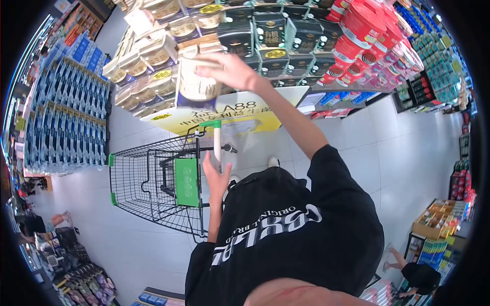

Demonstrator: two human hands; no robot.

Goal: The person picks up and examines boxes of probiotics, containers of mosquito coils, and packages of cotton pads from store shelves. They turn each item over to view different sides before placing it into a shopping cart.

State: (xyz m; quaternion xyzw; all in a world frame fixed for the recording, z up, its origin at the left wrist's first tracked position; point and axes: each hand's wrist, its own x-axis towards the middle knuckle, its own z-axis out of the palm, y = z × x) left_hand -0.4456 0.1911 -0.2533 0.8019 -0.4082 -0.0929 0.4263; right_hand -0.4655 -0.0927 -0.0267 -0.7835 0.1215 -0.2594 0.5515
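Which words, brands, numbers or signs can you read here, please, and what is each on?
"A88", "中国专利益生菌": yellow-and-white sign
"ORIGINAL BRA", rest lost in folds: black T-shirt
"有机": black box
Too small, blurred or distorted: pack in the right hand, green cart panel, the T-shirt's large letters, other shelf packs.

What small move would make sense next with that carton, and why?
Perhaps bring the left hand under the pale carton: only the right hand grips it, near the top, while the left is open by the cart handle.
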